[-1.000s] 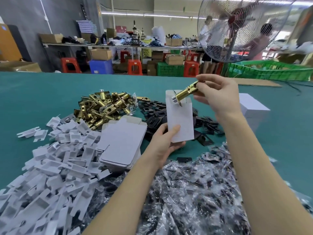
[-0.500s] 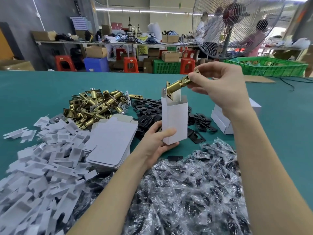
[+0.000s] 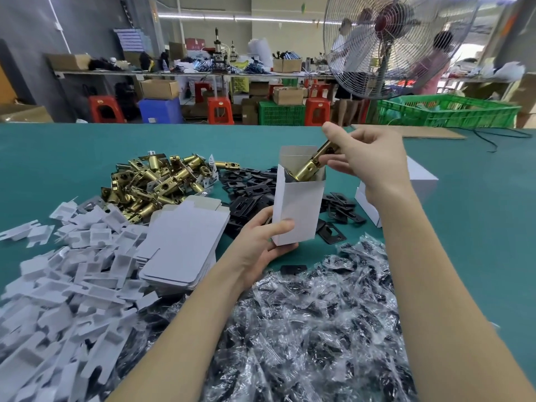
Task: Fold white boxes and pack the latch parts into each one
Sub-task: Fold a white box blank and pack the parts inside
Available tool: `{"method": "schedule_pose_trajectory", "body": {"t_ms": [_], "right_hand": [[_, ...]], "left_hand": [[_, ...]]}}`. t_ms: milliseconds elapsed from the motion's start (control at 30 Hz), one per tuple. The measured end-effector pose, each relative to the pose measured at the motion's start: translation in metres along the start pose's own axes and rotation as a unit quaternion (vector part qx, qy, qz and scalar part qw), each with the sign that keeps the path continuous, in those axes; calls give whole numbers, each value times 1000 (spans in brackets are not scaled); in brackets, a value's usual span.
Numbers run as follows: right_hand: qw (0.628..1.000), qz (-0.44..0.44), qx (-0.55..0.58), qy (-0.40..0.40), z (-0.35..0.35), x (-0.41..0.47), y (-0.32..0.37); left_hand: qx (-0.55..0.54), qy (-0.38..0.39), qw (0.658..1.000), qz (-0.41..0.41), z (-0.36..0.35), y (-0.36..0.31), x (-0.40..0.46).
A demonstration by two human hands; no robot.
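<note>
Box [image 3: 297,210], white and open-topped, stands upright above the surface [image 3: 478,227] in the left hand [image 3: 262,242], fingers wrapped round its base. Right hand [image 3: 368,161] pinches the brass latch [image 3: 311,166], now half inside where 0.5 s ago it hovered above. Its faceplate could snag the flap and buckle it.

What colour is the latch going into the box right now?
Shiny brass-gold; the latch shows best in the head view, held by the right hand over the white box.
</note>
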State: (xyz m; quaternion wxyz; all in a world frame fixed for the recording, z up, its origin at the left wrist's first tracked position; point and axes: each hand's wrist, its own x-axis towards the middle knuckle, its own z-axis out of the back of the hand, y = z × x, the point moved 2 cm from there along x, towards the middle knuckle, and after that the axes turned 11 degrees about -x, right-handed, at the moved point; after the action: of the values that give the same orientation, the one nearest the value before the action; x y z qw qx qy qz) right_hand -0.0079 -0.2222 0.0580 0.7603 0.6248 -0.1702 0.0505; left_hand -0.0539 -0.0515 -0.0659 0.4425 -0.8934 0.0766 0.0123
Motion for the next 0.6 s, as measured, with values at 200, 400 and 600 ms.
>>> {"method": "schedule_pose_trajectory", "body": {"t_ms": [200, 400, 600], "right_hand": [[988, 98, -116, -11, 5, -3, 14], [914, 185, -361, 1, -19, -19, 25], [912, 157, -378, 16, -15, -9, 18]], "left_hand": [[11, 13, 1000, 1, -1, 0, -1], [-10, 8, 1000, -3, -1, -1, -2], [-42, -12, 999, -2, 0, -1, 0]]}}
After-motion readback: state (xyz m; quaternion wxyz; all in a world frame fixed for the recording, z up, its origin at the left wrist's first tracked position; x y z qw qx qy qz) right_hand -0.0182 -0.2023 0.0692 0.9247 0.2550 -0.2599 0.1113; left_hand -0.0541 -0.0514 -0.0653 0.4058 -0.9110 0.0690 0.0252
